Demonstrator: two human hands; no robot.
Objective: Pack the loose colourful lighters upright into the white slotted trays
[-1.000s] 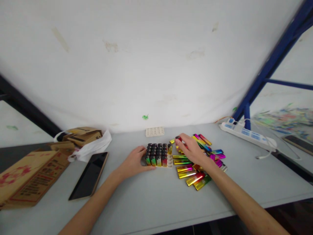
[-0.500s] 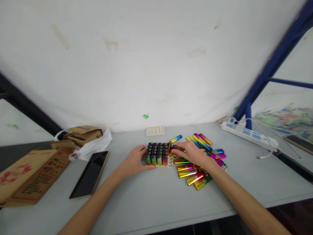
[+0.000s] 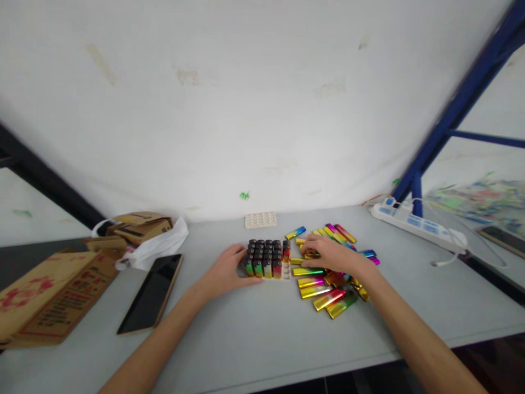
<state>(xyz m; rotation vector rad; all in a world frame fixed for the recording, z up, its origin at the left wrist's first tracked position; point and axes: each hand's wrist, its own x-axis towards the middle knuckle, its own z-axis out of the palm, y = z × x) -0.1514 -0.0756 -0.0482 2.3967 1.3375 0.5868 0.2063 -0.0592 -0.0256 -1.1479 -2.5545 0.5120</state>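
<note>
My left hand (image 3: 223,272) is wrapped round the left side of a white holder tray (image 3: 286,276), with its thumb along the front and its fingers at the back. Rows of lighters (image 3: 264,257) with black tops stand upright in the tray, their bodies shiny green, yellow and red. At the tray's right end a single lighter (image 3: 286,251) stands at the back, with bare slots in front of it. My right hand (image 3: 328,254) is over a pile of loose metallic lighters (image 3: 314,291), its thumb and fingers apart around some gold ones.
Near the wall lies a second white slotted tray (image 3: 261,220). A dark tablet (image 3: 151,293), cardboard boxes (image 3: 53,295) and a white plastic bag (image 3: 158,243) are on the left. A power strip (image 3: 418,224) with cables lies at the right, beside a blue metal frame (image 3: 430,148).
My right hand has let go of a lighter, which now stands at the back of the tray's right end, and has moved right to the pile. My left hand has stayed put.
</note>
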